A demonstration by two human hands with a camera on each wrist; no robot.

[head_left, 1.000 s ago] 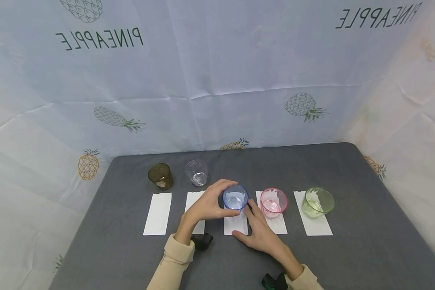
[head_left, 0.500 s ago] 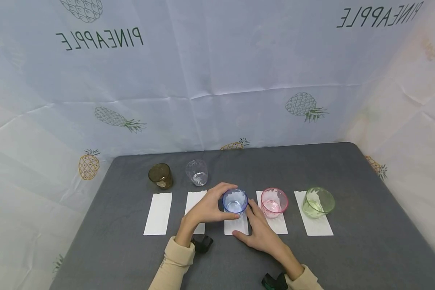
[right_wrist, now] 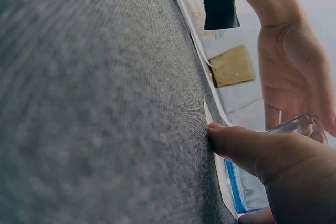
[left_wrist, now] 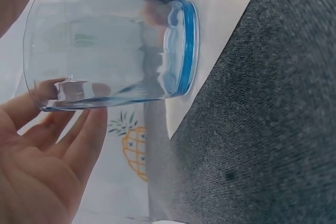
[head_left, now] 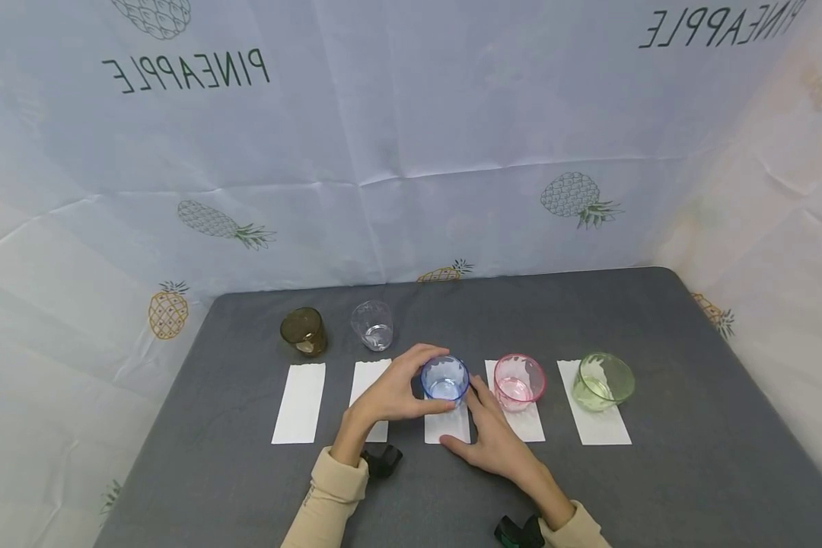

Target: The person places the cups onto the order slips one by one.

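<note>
My left hand holds a clear blue glass, thumb on the near side and fingers round the far side. Upright, the glass has its thick blue base on a white paper strip in the left wrist view. On the right, my right hand has its fingers extended beside the glass, fingertips close to its lower side; whether they touch it I cannot tell. The right thumb reaches low by the paper's edge in the right wrist view.
A pink glass and a green glass stand on paper strips to the right. Behind on the left are a brown glass and a colourless glass. Another paper strip lies on the grey tablecloth.
The left hand has brought the blue glass slightly down and towards me, onto the paper strip; over the last half second it is still. The right hand has stayed in place.
</note>
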